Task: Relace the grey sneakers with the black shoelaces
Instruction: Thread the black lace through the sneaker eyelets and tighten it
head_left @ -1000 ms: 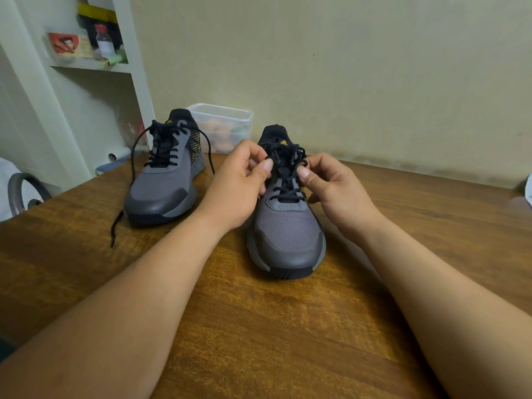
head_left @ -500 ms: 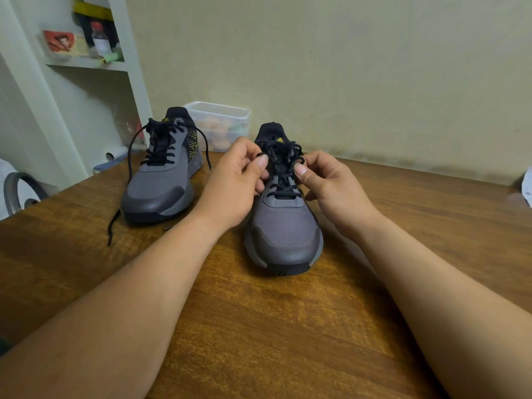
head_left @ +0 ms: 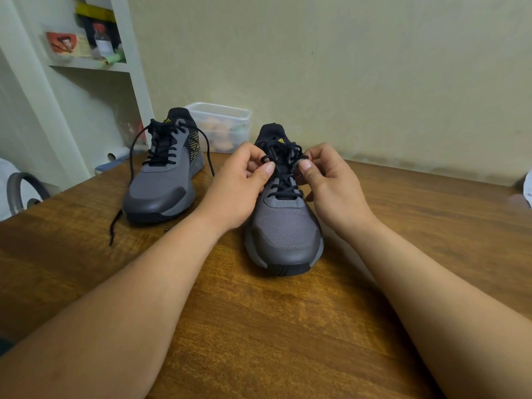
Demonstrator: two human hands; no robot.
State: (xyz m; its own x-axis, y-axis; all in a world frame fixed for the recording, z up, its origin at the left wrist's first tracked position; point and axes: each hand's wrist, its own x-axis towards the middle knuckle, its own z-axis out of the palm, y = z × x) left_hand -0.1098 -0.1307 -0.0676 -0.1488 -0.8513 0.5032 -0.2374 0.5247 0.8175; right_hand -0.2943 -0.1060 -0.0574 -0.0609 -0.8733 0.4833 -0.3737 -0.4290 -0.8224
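Pinching the black shoelace [head_left: 283,156] of the centre grey sneaker [head_left: 285,228], left hand [head_left: 239,188] and right hand [head_left: 335,188] clamp thumb and fingers; second sneaker [head_left: 164,182] stands centre-left on the table [head_left: 288,326].

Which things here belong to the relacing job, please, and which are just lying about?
Job: near sneaker, its black lace pinched by left hand and right hand; far sneaker, lace ends loose.
Lying about: plastic tub, bottle on shelf.

Dim, even indoor light — soft shadows, wide-angle edge bending.
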